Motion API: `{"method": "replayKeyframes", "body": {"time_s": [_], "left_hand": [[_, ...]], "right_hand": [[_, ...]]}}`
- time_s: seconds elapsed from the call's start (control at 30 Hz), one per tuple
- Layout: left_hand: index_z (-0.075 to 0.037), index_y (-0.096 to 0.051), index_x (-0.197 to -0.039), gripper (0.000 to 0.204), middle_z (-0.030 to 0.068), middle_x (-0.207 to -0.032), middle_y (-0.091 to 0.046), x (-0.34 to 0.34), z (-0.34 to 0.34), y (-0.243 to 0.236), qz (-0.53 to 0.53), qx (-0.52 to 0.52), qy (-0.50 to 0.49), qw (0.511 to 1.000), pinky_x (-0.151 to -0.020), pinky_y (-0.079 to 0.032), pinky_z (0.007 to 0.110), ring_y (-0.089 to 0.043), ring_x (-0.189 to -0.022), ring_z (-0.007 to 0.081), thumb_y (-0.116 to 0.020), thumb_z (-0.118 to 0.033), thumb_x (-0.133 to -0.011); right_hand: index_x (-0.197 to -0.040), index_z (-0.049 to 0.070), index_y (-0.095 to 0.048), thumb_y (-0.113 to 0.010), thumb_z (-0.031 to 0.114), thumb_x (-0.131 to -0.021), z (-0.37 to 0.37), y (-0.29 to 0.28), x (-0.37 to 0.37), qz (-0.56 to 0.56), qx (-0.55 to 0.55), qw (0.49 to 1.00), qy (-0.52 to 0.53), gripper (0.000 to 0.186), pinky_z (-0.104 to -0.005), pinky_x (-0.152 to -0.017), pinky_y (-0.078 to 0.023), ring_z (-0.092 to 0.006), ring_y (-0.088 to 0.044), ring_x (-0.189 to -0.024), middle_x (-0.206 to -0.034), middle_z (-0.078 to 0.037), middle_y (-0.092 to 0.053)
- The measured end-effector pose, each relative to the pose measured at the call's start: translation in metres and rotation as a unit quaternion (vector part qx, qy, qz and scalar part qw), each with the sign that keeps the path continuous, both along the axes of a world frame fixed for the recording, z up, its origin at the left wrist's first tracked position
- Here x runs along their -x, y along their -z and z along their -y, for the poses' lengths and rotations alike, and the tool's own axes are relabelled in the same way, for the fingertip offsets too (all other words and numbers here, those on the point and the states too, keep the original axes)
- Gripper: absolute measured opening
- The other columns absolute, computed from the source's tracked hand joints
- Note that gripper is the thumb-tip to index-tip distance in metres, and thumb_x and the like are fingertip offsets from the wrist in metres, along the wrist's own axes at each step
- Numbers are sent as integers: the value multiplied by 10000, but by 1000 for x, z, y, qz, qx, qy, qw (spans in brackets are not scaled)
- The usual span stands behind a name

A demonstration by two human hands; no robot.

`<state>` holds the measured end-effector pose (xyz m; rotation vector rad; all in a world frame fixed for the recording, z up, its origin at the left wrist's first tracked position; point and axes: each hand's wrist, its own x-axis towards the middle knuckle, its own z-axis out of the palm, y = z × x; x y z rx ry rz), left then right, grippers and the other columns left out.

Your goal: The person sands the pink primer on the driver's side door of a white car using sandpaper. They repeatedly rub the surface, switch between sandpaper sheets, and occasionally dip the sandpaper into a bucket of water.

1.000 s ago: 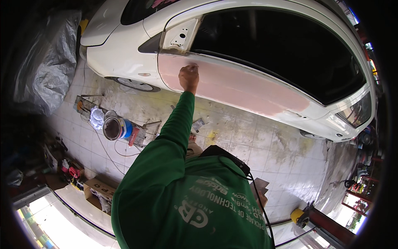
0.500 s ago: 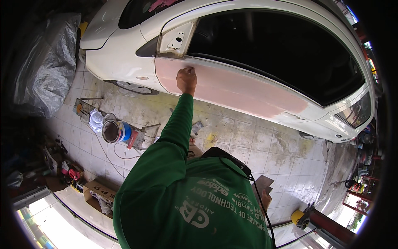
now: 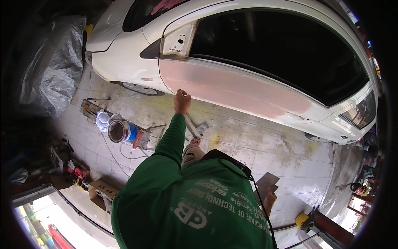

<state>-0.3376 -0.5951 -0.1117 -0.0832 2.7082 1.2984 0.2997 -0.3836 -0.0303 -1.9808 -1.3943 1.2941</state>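
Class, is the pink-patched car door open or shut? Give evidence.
Shut: the car door lies flush with the white fender along its front edge.

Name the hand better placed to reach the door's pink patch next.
Left, probably: the left hand is stretched out near the pink patch, while the right hand, farther back, holds a flat grey sheet.

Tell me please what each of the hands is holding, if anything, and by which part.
The right hand grips a flat dark plate by its right edge. The left hand is curled; whether it holds anything cannot be told.
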Motion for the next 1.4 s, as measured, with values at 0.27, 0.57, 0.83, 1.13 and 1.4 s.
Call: {"method": "replayKeyframes", "body": {"time_s": [0.27, 0.57, 0.83, 1.13, 1.4], "left_hand": [[24, -730, -1043, 325, 278, -1168, -698, -171, 163, 104, 237, 239, 36, 941, -1006, -524, 480, -657, -1158, 424, -601, -214, -863], [-88, -765, -1055, 290, 191, -1123, -720, -171, 180, 70, 154, 196, 52, 967, -949, -542, 448, -684, -1074, 366, -667, -195, -804], [-154, -767, -969, 161, 73, -993, -688, 5, 68, -44, -244, 17, -24, 969, -812, -555, 450, -677, -967, 317, -774, -171, -809], [-178, -745, -888, 113, 16, -910, -684, 110, 29, -78, -437, 98, 34, 893, -762, -536, 425, -673, -886, 265, -795, -196, -788], [-196, -733, -889, 117, -13, -908, -677, 138, 33, -70, -471, 143, 99, 865, -768, -502, 424, -666, -886, 243, -785, -209, -785]], "right_hand": [[-1037, -16, -742, -714, 286, -954, -86, 11, 24, 4, 45, 992, -117, 314, -323, -651, -438, -141, -577, -727, -863, -45, -701], [-717, 62, -633, -709, 326, -956, -126, -1, 47, -50, -53, 976, -205, 364, -347, -509, -214, -73, -295, -535, -589, 76, -385], [-826, 50, -725, -726, 281, -956, -59, -23, 44, -20, -24, 995, -97, 264, -309, -505, -242, -62, -330, -540, -613, 64, -464], [-1121, -37, -741, -711, 236, -960, 31, -23, 4, 19, -2, 999, -39, 318, -323, -802, -504, -179, -661, -891, -1060, -84, -748], [-1141, -49, -732, -698, 224, -962, 64, -29, 8, 39, -2, 999, -16, 328, -329, -801, -506, -189, -658, -885, -1050, -86, -746]]}}
